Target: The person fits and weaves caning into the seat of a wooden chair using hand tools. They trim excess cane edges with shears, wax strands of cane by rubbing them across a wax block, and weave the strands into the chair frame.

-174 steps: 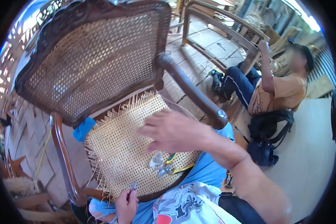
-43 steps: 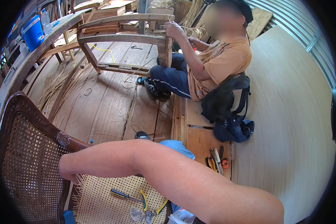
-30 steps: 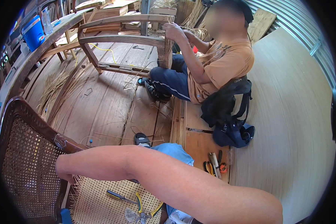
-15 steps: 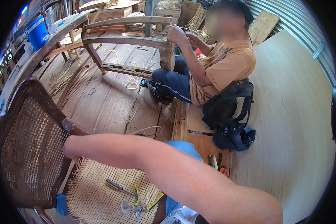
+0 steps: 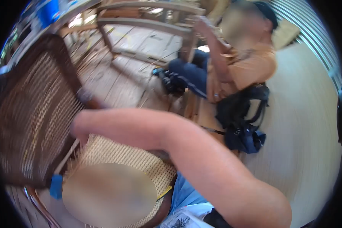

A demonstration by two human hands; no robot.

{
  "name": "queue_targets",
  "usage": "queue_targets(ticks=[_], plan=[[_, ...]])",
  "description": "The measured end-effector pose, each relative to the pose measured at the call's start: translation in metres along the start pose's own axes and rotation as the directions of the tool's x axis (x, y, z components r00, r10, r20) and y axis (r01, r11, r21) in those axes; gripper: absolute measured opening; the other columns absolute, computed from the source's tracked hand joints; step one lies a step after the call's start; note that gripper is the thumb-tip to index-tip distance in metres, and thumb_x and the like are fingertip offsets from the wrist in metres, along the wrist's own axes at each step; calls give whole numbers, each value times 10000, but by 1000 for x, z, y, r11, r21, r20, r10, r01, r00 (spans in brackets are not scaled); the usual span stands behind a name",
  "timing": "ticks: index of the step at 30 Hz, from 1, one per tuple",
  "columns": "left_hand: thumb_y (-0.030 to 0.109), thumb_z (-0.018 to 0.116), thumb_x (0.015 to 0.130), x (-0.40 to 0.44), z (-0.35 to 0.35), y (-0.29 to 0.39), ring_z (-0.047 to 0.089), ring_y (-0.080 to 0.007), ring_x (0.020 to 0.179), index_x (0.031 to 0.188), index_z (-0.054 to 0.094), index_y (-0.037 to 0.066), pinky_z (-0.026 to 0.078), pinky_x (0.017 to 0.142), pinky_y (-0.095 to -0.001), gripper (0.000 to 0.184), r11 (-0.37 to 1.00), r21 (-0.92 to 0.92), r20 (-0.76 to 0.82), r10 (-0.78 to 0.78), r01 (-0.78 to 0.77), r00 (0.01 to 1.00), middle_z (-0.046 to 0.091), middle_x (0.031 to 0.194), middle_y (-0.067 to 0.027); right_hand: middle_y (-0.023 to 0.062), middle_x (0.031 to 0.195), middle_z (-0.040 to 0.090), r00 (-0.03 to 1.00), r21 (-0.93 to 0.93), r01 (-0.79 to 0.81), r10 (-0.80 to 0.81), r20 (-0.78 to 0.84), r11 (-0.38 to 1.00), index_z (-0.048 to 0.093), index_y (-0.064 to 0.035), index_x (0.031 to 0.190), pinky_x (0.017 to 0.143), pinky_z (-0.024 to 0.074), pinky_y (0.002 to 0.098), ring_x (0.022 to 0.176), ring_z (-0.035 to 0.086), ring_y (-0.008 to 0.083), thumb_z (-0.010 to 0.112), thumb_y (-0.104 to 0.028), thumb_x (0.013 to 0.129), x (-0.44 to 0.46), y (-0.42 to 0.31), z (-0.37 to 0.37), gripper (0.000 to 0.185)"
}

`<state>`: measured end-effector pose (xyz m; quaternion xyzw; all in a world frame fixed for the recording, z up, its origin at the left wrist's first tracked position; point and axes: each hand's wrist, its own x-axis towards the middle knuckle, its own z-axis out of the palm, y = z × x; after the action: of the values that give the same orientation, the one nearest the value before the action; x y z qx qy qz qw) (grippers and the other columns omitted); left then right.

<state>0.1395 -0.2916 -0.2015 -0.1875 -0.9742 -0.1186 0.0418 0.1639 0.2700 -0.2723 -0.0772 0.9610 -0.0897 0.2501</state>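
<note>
Right hand (image 5: 79, 127) reached to the back edge of the cane seat (image 5: 106, 151)! Blur hid whether its fingers gripped; left hand wasn't visible.

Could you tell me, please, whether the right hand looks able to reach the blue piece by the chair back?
Probably yes: the right hand is by the rear edge of the seat, and only cane ends seem to lie between it and the blue piece.
</note>
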Motion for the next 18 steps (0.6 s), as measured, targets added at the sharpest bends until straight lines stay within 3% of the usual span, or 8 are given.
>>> queue_targets(ticks=[4,5,6,8,9,11,14,18], plan=[[273,569,1047,-17,-15,21,603,-325,1264,1413,625,78,471,1059,-394,418,971,-39,71,-233,236,970,664,1287,-243,110,1198,734,997,5,-1,1,-74,1000,750,-170,1210,898,564,456,1094,694,336,772,-515,842,-49,-11,-3,505],[286,586,1045,-19,-18,33,654,-328,1136,1316,671,61,499,965,-395,362,980,-6,40,-199,199,979,700,1163,-222,129,1156,733,996,176,91,-86,-38,980,718,-139,1253,928,551,446,1087,689,322,719,-362,879,-17,16,24,436],[300,602,1043,-23,-21,47,704,-331,1009,1219,717,45,526,871,-397,330,986,29,9,-165,165,986,736,1038,-201,175,1123,730,988,-99,149,-144,49,984,716,-74,1205,912,554,456,1059,691,334,700,-315,884,-12,4,17,401],[331,674,1000,-36,-13,47,675,-356,755,1066,727,47,510,680,-432,296,999,6,-262,-33,36,965,697,826,-170,213,1052,719,992,-168,126,-129,-6,978,696,-16,1128,864,548,480,1005,691,379,673,-297,900,-9,-14,17,363],[339,711,977,-40,-12,45,670,-351,728,1039,680,46,504,661,-436,301,988,148,-389,98,-42,916,685,818,-160,216,1025,716,956,-199,211,-244,-162,957,686,-11,1119,849,542,479,988,685,408,687,-287,901,-1,-7,35,351],[325,720,974,-66,-25,83,671,-354,723,1045,623,53,502,651,-441,297,1000,-26,-419,-9,-2,908,678,821,-158,204,1108,708,995,-140,94,-95,-5,986,686,-19,1142,925,527,497,1070,668,400,720,-243,913,-1,-33,27,322],[254,627,1030,-127,-25,110,656,-378,701,1050,583,42,499,637,-453,217,867,-496,-113,-123,52,986,653,797,-183,198,1152,704,985,-245,139,-161,-70,959,688,-28,1183,957,515,500,1104,661,389,716,-263,923,4,-56,47,351],[250,477,1089,-197,30,118,638,-480,729,1044,495,24,459,630,-569,232,684,-641,457,-24,348,889,621,754,-261,192,1185,705,988,-222,130,-144,-51,966,688,-37,1238,962,516,495,1121,659,390,712,-276,931,22,-121,57,389]])
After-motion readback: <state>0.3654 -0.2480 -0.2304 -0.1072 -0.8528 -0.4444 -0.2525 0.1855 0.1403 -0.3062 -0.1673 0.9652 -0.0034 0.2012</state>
